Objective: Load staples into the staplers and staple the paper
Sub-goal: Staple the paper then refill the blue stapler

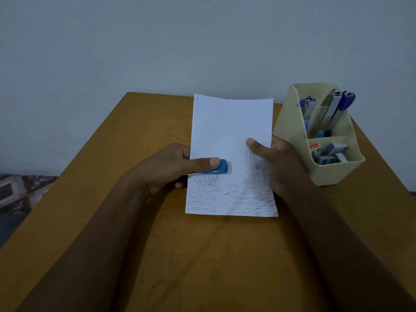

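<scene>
A white sheet of paper (229, 127) is held up above the table, its lower half covered with many staples and a short row of them at its top left edge. My left hand (171, 167) grips a blue stapler (221, 167) clamped over the paper's left edge, thumb lying along the stapler's top. My right hand (276, 163) pinches the paper's right edge, thumb on the front and fingers behind the sheet. Most of the stapler's body is hidden under my thumb and the paper.
A cream plastic organizer (297, 131) stands at the right on the yellow-brown table (202, 255). Its back section holds several blue and purple staplers (333, 106); its front pocket holds small staple boxes (331, 152). A pale wall rises behind the table.
</scene>
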{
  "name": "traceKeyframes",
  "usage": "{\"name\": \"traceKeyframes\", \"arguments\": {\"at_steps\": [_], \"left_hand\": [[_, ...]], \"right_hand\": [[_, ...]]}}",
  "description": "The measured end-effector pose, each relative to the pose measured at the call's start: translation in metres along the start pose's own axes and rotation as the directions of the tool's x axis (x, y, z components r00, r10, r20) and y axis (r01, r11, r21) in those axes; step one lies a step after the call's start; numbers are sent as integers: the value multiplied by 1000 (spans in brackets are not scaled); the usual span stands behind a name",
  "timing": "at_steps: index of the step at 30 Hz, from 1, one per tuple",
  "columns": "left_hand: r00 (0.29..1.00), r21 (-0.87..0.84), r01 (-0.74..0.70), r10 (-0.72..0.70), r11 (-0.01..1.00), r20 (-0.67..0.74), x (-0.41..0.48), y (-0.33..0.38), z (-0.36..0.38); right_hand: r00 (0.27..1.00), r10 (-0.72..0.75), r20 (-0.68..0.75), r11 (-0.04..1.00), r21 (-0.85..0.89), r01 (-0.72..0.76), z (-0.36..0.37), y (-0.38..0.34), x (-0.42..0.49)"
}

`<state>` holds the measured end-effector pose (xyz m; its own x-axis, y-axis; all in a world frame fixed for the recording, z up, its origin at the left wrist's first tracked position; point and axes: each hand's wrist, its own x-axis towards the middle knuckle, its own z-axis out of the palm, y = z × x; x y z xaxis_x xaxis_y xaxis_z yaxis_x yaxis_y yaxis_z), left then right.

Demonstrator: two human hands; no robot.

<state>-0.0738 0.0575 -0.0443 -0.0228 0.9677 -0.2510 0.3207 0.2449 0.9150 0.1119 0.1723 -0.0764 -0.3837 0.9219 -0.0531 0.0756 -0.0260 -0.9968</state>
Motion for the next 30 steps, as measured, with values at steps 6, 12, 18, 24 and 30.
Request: {"name": "traceKeyframes", "arguments": {"at_steps": [6,12,18,24,30], "left_hand": [[1000,14,3,-3,1000,-21,1,-1,2],[999,29,5,-4,1000,-36,2,-1,4],[995,79,-30,37,996,-89,3,1,9],[985,123,-73,91,990,-147,4,-1,11],[989,60,-54,62,997,-136,5,0,10]], "right_hand": [[1000,14,-12,1000,1,-14,1,-3,-2],[1000,7,-7,1000,14,-7,1,-3,-3],[1000,1,-10,999,36,0,2,-4,-4],[1000,-13,-8,999,43,14,2,-3,-4],[1000,-16,9,997,70,15,1,-4,-4]]}}
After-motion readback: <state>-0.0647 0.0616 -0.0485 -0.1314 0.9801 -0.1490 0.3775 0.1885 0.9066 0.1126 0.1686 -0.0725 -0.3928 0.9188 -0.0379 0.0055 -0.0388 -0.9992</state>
